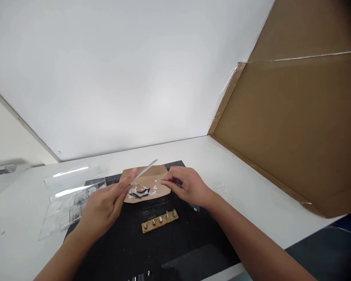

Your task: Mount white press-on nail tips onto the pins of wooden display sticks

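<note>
My left hand (103, 207) is closed around a thin, flat grey stick (146, 169) that slants up to the right. Over the right part of a sheet of brown paper (144, 171), my right hand (185, 185) has thumb and fingertips pinched together; whatever is between them is too small to make out. Small white flakes (134, 191) and black strips (142, 192) lie on the paper, between the hands. Nearer to me is a yellowish bar (159, 221) with a row of several short pegs, some with white or clear nail-shaped tips on them.
A black mat (119, 249) covers the table under the work. To the left stands a clear compartment box (64, 212) with its lid raised. Small clear pieces (222, 189) lie on the white table at right. A white wall and a brown cardboard panel (295, 128) enclose the area.
</note>
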A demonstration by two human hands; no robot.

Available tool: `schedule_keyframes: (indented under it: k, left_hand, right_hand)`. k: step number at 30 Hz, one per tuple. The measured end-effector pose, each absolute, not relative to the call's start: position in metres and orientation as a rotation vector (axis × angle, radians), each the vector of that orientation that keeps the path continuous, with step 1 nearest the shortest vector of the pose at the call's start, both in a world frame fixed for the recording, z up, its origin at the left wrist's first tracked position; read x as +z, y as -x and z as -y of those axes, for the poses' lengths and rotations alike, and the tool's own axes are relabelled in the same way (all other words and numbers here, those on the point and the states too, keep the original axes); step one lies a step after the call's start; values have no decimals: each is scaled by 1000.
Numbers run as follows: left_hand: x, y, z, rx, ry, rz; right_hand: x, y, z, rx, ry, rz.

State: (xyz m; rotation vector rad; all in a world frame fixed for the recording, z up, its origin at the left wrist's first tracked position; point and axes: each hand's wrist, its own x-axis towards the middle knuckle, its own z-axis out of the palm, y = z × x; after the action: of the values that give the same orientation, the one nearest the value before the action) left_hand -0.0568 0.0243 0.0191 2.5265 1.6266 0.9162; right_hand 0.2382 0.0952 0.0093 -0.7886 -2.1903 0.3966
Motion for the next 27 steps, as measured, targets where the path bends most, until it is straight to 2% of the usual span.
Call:
schedule_keyframes:
  k: [6, 11, 21, 27]
  left_hand:
    - [10, 47, -20, 1075, -2162, -1615]
    - [6, 42, -22, 1000, -2016, -1531]
    - [7, 30, -14, 926, -1641, -1227]
    - [2, 25, -11, 924, -1484, -1154]
  right_hand:
    - [5, -226, -90, 392, 559, 2000]
    - [7, -212, -74, 384, 547, 1895]
    - [5, -202, -65, 24, 653, 1819]
    - [5, -197, -65, -63, 642, 1848]
